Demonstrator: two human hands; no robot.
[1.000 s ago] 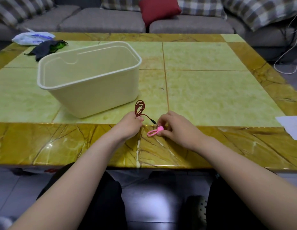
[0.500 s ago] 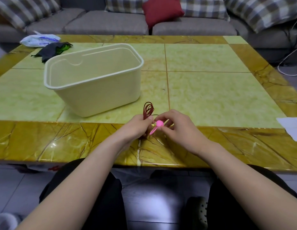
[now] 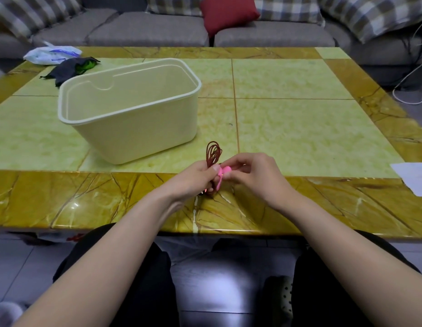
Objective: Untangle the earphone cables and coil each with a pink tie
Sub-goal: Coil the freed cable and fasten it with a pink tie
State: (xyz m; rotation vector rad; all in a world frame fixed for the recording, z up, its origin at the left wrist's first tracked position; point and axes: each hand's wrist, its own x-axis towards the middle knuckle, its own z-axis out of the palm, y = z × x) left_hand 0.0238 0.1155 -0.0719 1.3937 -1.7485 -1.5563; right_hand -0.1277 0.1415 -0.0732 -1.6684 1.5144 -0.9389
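Right above the glossy marble table's (image 3: 299, 128) amber front border, the left hand (image 3: 193, 179) grips a coiled dark-red braided earphone cable (image 3: 213, 152), its narrow loops standing upright. Touching it, the right hand (image 3: 257, 175) pinches a soft pink tie (image 3: 223, 172) against the bundle. Behind them sits a smooth cream plastic tub (image 3: 134, 128).

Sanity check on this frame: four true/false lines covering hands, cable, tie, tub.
1. The left hand grips the dark red coiled earphone cable. True.
2. The cream plastic tub stands on the green and yellow stone-look table, left of both hands. True.
3. The small pink tie lies in the tub. False: the right hand pinches it against the coil.
4. The red cushion lies on the table. False: it sits on the grey sofa.
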